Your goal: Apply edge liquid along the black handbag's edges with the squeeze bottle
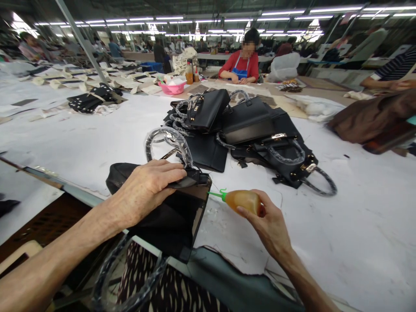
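Left hand (pixel 147 186) flat on handbag (pixel 169 212)

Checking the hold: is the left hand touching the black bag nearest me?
Touching. Head view: the left hand lies flat on the black bag, fingers over its top edge.

Handbag pile (pixel 247 125), pink bowl (pixel 172 88)

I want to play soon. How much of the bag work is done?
Several black handbags lie piled on the table, maybe finished. In hand: left hand holds the near bag; right hand aims the amber bottle at its edge. Left: this bag, at least.
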The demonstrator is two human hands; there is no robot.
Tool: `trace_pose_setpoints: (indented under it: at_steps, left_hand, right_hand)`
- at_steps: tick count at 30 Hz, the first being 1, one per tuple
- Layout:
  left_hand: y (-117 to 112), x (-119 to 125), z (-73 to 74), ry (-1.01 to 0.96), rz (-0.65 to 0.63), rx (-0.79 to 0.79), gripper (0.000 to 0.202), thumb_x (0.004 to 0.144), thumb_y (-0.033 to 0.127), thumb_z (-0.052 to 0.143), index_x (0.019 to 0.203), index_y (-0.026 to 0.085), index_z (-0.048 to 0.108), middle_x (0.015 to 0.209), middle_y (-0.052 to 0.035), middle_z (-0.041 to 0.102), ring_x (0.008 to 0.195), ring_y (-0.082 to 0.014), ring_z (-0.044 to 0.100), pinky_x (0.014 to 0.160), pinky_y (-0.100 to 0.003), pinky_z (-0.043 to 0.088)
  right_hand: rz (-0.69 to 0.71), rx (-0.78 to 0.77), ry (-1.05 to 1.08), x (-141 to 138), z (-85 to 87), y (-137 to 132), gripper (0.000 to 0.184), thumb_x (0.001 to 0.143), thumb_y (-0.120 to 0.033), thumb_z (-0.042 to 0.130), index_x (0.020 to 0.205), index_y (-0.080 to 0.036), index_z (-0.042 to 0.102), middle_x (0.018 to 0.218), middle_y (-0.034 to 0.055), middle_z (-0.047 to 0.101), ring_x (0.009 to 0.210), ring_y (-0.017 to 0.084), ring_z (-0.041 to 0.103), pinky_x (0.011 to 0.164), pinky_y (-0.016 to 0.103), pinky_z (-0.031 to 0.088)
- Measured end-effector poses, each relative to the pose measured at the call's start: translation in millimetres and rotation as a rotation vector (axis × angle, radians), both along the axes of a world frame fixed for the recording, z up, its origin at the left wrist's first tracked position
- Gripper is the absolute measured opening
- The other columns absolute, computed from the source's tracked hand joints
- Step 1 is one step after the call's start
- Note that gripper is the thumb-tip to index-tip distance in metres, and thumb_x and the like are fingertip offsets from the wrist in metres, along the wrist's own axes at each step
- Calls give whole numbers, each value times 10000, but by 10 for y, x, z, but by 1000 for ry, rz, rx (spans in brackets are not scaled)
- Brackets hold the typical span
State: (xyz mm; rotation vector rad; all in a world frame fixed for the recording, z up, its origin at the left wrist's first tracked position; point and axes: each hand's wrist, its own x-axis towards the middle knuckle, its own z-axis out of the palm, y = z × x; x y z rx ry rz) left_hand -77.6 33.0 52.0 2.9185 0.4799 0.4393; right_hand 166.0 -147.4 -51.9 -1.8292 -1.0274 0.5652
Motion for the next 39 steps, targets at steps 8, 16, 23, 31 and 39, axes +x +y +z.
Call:
trace_pose_setpoints:
  at_steps: [8,16,23,31,39]
  left_hand:
    - [1,-12,-9,14,-14,7,219,883,152,455,1065,206,566,1114,-55,627,1016,-212,568,864,-330,456]
    - [-3,12,6,-10,-50,44,185,889,145,439,1010,184,573,1069,-59,636,994,-208,577,849,-309,452]
    - [-22,-24,-2,-2,-41,27,206,890,144,440,1044,190,569,1087,-58,630,1004,-208,576,855,-311,453]
    - [-18,-18,-56,-19,-39,60,206,899,178,456,1071,183,569,1133,-73,622,1022,-221,573,871,-320,457]
    - [-13,-35,-80,-19,-28,47,220,908,206,471,1104,185,567,1174,-68,608,1031,-218,568,888,-311,448]
  right_hand:
    - [30,2,19,-30,-65,-28,432,788,-487,707,1104,-242,540,964,21,603,812,241,565,705,324,441]
    - [59,-99,119,-55,-20,-100,334,818,-457,674,1035,-238,548,816,-3,618,714,222,572,590,294,444]
    - [75,-133,155,-64,-29,-125,319,807,-470,677,975,-227,555,767,-5,582,675,209,536,550,287,438]
    - [82,-129,263,-49,-13,-147,332,799,-483,670,950,-210,555,788,12,590,677,206,542,499,271,486]
    - [80,-142,328,-87,-36,-152,320,800,-464,654,940,-196,547,766,3,583,638,181,531,493,249,471]
